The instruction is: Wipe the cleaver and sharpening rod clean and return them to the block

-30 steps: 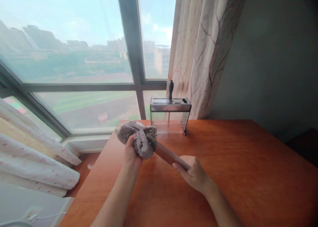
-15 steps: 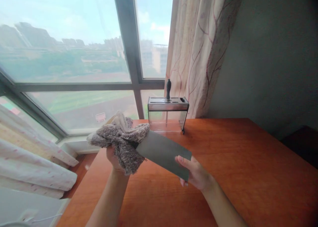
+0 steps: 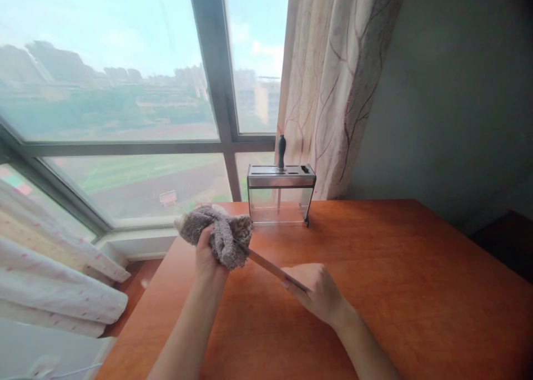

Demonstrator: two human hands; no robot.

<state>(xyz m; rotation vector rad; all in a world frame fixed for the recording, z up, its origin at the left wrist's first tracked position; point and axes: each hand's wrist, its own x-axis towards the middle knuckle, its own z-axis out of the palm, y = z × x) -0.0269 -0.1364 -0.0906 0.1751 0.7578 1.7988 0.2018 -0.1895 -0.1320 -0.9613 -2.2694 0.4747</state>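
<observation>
My left hand (image 3: 210, 255) is closed around a grey-brown fluffy towel (image 3: 225, 233), which is bunched over one end of a cleaver. The cleaver (image 3: 268, 266) has a broad metal blade, now turned nearly edge-on so that it looks like a thin strip slanting down to the right. Its handle is hidden, apparently under the towel. At the other end, my right hand (image 3: 318, 294) pinches the blade between thumb and fingers. Both hands are above the brown wooden table.
A clear-sided knife block (image 3: 281, 177) with a slotted metal top stands at the table's (image 3: 395, 274) far edge, a dark-handled tool (image 3: 281, 151) upright in it. Behind are the window (image 3: 125, 186) and a patterned curtain (image 3: 328, 91). Another curtain (image 3: 58, 280) hangs at left.
The cleaver has rotated from showing its flat face to nearly edge-on. The towel is bunched tighter and sits slightly further right and lower. My right hand has turned over, its back now upward.
</observation>
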